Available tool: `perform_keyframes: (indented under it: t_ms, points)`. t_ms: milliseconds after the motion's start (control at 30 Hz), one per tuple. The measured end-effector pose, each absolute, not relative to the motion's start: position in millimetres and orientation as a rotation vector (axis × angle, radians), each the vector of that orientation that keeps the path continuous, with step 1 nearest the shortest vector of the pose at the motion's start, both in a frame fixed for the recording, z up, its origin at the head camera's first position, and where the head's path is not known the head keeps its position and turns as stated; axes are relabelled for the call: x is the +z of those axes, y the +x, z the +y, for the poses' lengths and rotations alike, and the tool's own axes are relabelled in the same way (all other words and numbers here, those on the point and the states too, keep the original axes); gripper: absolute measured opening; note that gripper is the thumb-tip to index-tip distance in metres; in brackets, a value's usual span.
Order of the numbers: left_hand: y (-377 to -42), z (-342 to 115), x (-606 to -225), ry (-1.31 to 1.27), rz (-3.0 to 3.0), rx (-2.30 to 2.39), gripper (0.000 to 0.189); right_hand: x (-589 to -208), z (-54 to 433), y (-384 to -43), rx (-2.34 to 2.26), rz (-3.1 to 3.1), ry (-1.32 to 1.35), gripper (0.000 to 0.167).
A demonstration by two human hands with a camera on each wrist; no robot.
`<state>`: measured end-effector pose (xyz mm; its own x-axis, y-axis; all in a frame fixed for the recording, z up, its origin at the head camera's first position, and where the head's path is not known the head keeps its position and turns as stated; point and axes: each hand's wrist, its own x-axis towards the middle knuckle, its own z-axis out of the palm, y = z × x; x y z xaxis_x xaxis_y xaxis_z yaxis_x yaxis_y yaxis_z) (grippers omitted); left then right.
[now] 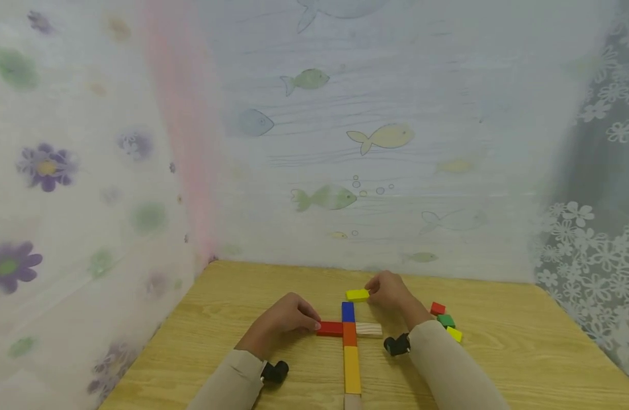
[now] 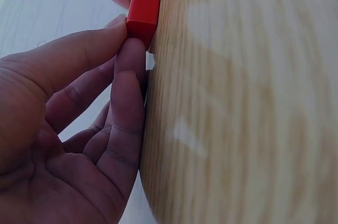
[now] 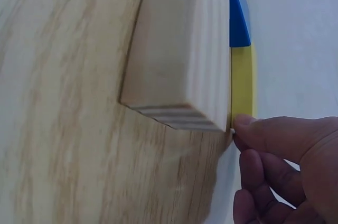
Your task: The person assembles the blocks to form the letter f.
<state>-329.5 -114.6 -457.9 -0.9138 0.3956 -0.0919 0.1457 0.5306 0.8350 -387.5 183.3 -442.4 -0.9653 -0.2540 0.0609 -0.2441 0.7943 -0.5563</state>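
My left hand (image 1: pixel 286 316) pinches the outer end of a red block (image 1: pixel 330 328) between thumb and forefinger; the left wrist view shows the red block (image 2: pixel 145 2) low against the tabletop. At the far side, my right hand (image 1: pixel 388 291) grips the right end of a yellow block (image 1: pixel 357 295), which lies crosswise just beyond a blue block (image 1: pixel 348 312). The blue block heads a column with an orange-red block (image 1: pixel 349 334) and an amber block (image 1: pixel 352 370). A plain wood block (image 1: pixel 368 330) extends right from the orange-red one, opposite the red block.
Right of my right forearm lie a small red block (image 1: pixel 438 308), a green block (image 1: pixel 446 321) and another yellow block (image 1: pixel 454 334). A pale block (image 1: pixel 352 402) sits at the column's near end. Behind the wooden table (image 1: pixel 273 279) hangs a fish-patterned curtain (image 1: pixel 273 228).
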Motion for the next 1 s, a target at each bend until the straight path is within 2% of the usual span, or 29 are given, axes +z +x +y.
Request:
perform_keyframes:
  t_ms: [1000]
  points:
    - [-329.7,-115.4,-457.7,0.475,2.490,1.326,0.009,-443.5,177.2,-389.3,-0.869,2.963,-0.430,0.029]
